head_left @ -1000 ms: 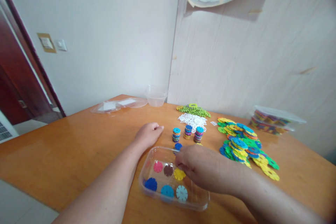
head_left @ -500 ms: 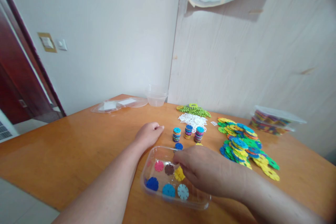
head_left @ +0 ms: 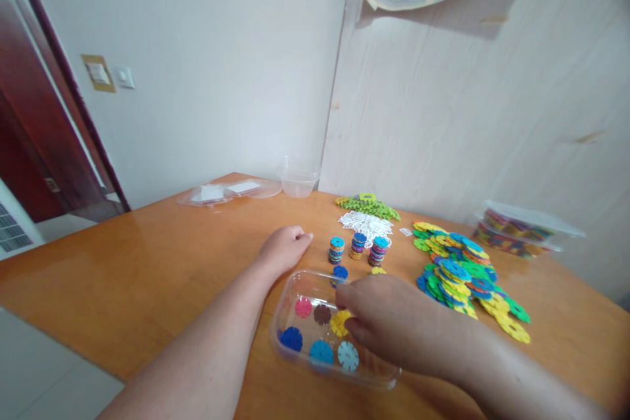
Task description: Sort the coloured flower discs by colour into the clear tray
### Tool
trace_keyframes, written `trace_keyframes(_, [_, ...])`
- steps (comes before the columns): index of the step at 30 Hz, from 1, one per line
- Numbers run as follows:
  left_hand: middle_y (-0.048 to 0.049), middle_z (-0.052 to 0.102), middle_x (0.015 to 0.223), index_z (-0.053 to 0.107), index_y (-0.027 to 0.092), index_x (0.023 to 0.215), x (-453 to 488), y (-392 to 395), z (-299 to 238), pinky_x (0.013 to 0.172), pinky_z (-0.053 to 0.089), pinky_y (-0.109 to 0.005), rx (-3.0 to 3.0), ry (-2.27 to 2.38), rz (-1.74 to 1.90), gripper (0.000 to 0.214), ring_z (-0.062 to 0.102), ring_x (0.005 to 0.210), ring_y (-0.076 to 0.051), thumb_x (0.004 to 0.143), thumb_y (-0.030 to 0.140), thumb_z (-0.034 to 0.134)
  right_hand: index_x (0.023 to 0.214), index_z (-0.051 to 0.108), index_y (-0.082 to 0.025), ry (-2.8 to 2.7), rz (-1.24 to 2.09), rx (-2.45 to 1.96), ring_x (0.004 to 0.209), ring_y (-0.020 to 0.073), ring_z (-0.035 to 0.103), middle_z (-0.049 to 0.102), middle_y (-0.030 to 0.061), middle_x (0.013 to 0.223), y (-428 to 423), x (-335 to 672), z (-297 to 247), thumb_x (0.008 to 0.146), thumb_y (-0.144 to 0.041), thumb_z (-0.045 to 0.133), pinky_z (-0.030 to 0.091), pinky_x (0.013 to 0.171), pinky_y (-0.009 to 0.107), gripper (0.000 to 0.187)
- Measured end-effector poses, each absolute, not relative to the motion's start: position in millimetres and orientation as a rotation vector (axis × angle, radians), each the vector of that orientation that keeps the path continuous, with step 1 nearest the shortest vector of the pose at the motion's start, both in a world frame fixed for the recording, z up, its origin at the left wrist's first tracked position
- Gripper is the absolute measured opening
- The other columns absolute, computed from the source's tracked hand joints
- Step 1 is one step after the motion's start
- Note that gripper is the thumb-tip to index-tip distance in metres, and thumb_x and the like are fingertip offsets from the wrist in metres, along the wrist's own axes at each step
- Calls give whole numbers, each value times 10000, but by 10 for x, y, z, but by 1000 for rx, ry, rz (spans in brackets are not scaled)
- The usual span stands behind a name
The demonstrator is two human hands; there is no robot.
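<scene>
My right hand (head_left: 381,315) reaches over the right part of a clear plastic tray (head_left: 344,377), fingers pinched together and pointing down. Its fingertips are beside a yellow notched disc (head_left: 340,323); whatever they hold, if anything, is hidden. Other notched discs lie in the tray: pink (head_left: 303,307), brown (head_left: 322,314), dark blue (head_left: 291,339), light blue (head_left: 321,352) and pale blue (head_left: 348,356). My left hand (head_left: 285,248) rests on the table in a loose fist beyond the tray. Three small stacks of coloured discs (head_left: 358,246) stand to its right. Behind the tray sits a blue disc (head_left: 339,273).
A heap of larger coloured discs (head_left: 455,275) spreads on the right, before a clear box of colourful pieces (head_left: 516,233). White pieces (head_left: 367,226) and green pieces (head_left: 369,207) lie at the back. A clear tub (head_left: 299,184) and flat lids (head_left: 211,194) are by the wall.
The view has turned slightly left, so everything appears a little further right. Both hands keep nearly the same place, the right one still over the tray.
</scene>
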State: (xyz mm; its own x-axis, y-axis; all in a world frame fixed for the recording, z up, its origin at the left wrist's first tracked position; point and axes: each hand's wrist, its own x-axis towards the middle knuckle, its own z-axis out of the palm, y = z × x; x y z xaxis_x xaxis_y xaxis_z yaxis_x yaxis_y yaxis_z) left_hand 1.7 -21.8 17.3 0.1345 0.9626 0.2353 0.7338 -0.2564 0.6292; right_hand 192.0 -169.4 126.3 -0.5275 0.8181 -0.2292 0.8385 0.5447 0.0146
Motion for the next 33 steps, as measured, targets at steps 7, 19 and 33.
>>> trace_keyframes(7, [-27,660,676,635,193,685,33,-248,209,526,291,-248,2025,1655,862,403,549,609,-146,839,521,460,924,728,-145,2429,117,1425,766,283,694,728,145,838,-1736,1731,1316,878,-319,532,500,620,335,266])
trace_keyframes(19, [-28,673,698,637,203,685,49,-299,278,518,283,-250,2029,1689,824,378,560,621,-154,835,506,468,850,727,-143,2408,224,1322,689,293,703,722,157,767,-1705,1650,1149,878,-309,490,514,557,343,291])
trace_keyframes(33, [-44,691,729,648,191,712,44,-297,278,542,286,-243,2003,1676,811,382,556,639,-154,846,503,472,985,715,-149,2409,120,1400,749,302,693,723,153,836,-1704,1727,1237,831,-293,572,506,610,351,255])
